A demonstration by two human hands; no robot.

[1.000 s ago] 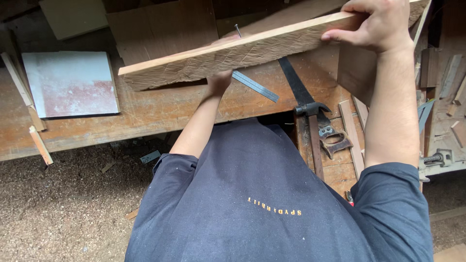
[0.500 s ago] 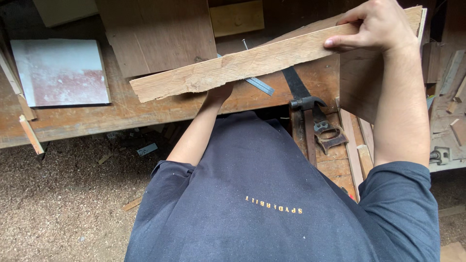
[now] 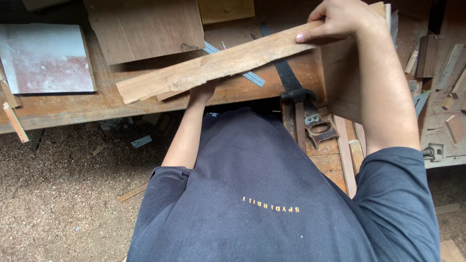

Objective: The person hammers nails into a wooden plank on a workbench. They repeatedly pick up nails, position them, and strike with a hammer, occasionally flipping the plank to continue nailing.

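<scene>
plank (image 3: 228, 63) held tilted above tabletop (image 3: 58, 106) | right hand (image 3: 340, 19) wraps its far end, fingertips behind hidden | left hand (image 3: 201, 92) beneath, mostly covered, grip unclear | handsaw (image 3: 318, 128) blade hidden

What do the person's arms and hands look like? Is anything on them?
Both arms are bare from the elbow down. Short dark navy sleeves of a T-shirt cover the upper arms. The right hand wears no glove, ring or watch. The left hand is mostly hidden behind a wooden plank.
</scene>
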